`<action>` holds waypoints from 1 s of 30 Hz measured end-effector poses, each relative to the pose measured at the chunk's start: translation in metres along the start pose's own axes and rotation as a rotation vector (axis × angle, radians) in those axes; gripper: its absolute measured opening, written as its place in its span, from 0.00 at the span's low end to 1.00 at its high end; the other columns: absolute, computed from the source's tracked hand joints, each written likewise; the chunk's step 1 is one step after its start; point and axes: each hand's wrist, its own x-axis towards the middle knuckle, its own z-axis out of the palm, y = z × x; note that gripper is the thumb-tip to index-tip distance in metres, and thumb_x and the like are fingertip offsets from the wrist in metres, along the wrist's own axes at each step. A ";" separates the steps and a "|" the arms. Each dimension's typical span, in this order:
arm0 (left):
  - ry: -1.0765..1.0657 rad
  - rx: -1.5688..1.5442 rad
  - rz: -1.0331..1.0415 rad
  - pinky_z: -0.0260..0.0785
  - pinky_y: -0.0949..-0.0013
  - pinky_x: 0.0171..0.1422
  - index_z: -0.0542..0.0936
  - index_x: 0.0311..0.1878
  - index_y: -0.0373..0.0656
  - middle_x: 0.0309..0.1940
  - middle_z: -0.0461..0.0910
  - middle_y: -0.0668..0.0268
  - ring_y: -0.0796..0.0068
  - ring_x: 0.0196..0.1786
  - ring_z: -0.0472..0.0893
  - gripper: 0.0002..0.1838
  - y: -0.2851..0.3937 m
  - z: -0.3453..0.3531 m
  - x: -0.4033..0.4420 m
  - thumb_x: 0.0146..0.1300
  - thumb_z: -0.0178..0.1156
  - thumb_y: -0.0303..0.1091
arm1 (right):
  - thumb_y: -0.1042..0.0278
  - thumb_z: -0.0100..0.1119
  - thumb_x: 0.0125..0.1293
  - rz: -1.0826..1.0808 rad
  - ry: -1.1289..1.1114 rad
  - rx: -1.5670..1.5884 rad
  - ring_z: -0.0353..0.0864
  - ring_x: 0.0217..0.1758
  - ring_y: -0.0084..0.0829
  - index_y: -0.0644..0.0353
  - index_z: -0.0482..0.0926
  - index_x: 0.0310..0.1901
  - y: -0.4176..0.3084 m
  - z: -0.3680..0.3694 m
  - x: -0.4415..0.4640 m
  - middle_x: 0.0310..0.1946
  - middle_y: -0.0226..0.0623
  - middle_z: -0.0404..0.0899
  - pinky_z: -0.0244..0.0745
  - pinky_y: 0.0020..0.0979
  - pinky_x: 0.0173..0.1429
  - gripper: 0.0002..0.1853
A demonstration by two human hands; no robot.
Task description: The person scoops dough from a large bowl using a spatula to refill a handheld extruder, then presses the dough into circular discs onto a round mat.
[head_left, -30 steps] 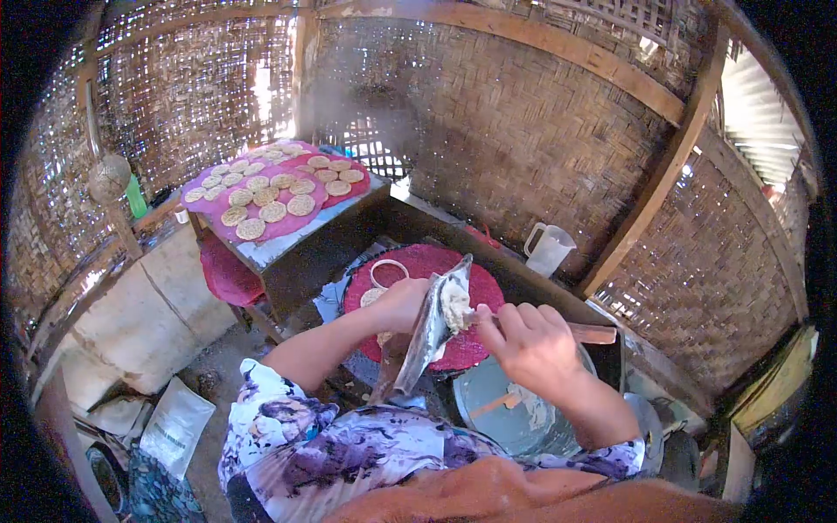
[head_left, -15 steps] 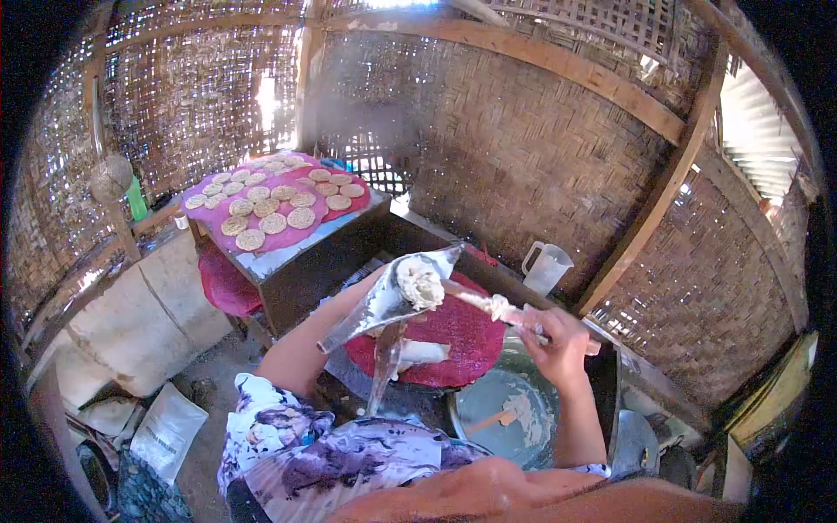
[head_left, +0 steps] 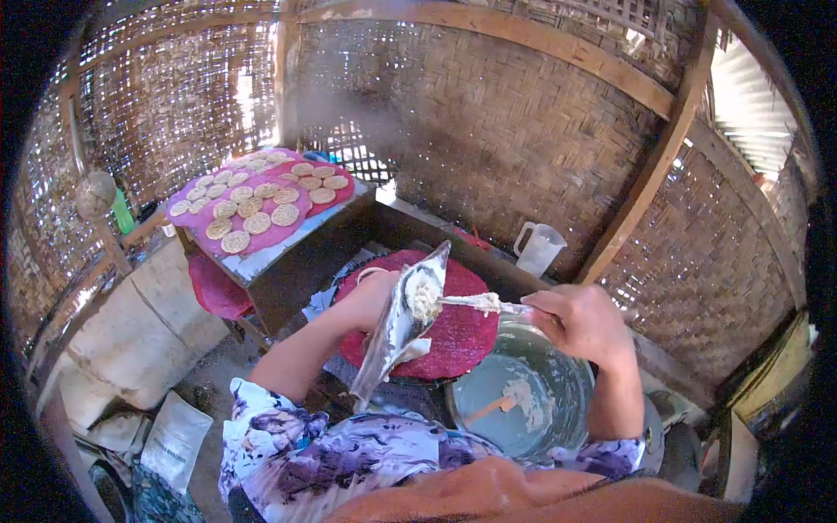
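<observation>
My left hand is closed around a clear plastic piping bag, its wide mouth folded open. Pale, thick batter fills the mouth of the bag. In my right hand is the handle of a batter-coated spatula, its far end reaching into the bag's mouth. Under the bag lies a round red mat. Below my right hand stands a large metal basin with batter smears and a wooden utensil inside.
Round patterned cakes lie in rows on pink mats atop a table at the back left. A translucent pitcher stands on a ledge by the woven wall. White sacks line the left side.
My right hand has shifted right and slightly up, drawing its grip along the spatula. The bag has turned more upright, and my left hand now shows behind it.
</observation>
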 end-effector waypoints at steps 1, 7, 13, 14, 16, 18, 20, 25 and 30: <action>-0.014 0.127 0.053 0.68 0.61 0.47 0.77 0.40 0.39 0.38 0.77 0.50 0.54 0.43 0.77 0.23 -0.001 0.004 0.000 0.39 0.63 0.42 | 0.65 0.58 0.52 -0.014 -0.065 -0.044 0.76 0.27 0.43 0.57 0.78 0.31 -0.003 -0.007 0.007 0.22 0.42 0.75 0.70 0.38 0.29 0.07; 0.005 0.129 0.026 0.68 0.58 0.47 0.75 0.44 0.40 0.37 0.76 0.50 0.52 0.42 0.76 0.26 0.014 0.016 0.003 0.41 0.63 0.45 | 0.60 0.55 0.54 -0.050 -0.141 -0.143 0.75 0.25 0.41 0.54 0.78 0.30 -0.029 -0.003 0.026 0.19 0.37 0.72 0.70 0.40 0.28 0.08; 0.033 -0.123 0.031 0.69 0.61 0.45 0.76 0.44 0.43 0.38 0.79 0.56 0.57 0.42 0.78 0.25 0.005 0.015 0.003 0.42 0.63 0.46 | 0.63 0.56 0.51 -0.370 0.213 -0.579 0.73 0.26 0.26 0.55 0.77 0.40 -0.052 0.031 0.020 0.23 0.29 0.70 0.63 0.27 0.24 0.13; 0.021 -0.122 0.039 0.69 0.61 0.45 0.76 0.43 0.43 0.38 0.79 0.55 0.57 0.42 0.78 0.24 0.002 0.013 0.004 0.42 0.63 0.45 | 0.64 0.57 0.50 -0.473 0.307 -0.657 0.72 0.26 0.24 0.55 0.77 0.40 -0.055 0.032 0.018 0.24 0.28 0.70 0.61 0.25 0.23 0.14; 0.003 -0.121 0.047 0.69 0.62 0.45 0.77 0.43 0.43 0.38 0.78 0.54 0.56 0.42 0.78 0.23 -0.008 0.010 0.005 0.43 0.62 0.45 | 0.65 0.59 0.48 -0.452 0.343 -0.673 0.72 0.25 0.22 0.55 0.77 0.39 -0.052 0.028 0.009 0.26 0.29 0.72 0.61 0.24 0.24 0.14; 0.078 -0.170 -0.010 0.69 0.63 0.47 0.76 0.44 0.41 0.39 0.79 0.58 0.62 0.40 0.79 0.21 -0.014 0.005 0.007 0.47 0.61 0.42 | 0.66 0.60 0.46 -0.445 0.390 -0.693 0.71 0.25 0.21 0.56 0.78 0.38 -0.039 0.018 -0.002 0.27 0.30 0.75 0.61 0.23 0.24 0.14; 0.224 -0.424 -0.017 0.70 0.64 0.48 0.76 0.44 0.40 0.39 0.79 0.61 0.65 0.41 0.79 0.19 -0.036 0.009 0.012 0.51 0.59 0.39 | 0.69 0.63 0.44 -0.210 0.593 -0.559 0.74 0.26 0.26 0.57 0.78 0.36 -0.021 0.012 -0.023 0.27 0.33 0.76 0.66 0.25 0.28 0.14; 0.213 -1.032 -0.030 0.70 0.65 0.52 0.73 0.49 0.36 0.43 0.77 0.59 0.67 0.43 0.78 0.17 0.022 0.026 0.046 0.64 0.42 0.35 | 0.74 0.55 0.56 0.398 0.693 0.835 0.68 0.32 0.16 0.61 0.76 0.39 -0.010 0.087 -0.013 0.33 0.27 0.74 0.64 0.20 0.37 0.08; 0.196 -1.261 -0.170 0.66 0.59 0.56 0.70 0.52 0.38 0.46 0.75 0.56 0.62 0.47 0.76 0.23 0.049 0.037 0.049 0.63 0.41 0.46 | 0.76 0.57 0.55 0.496 0.608 0.922 0.69 0.29 0.14 0.62 0.77 0.38 -0.019 0.122 -0.023 0.29 0.25 0.75 0.64 0.17 0.33 0.08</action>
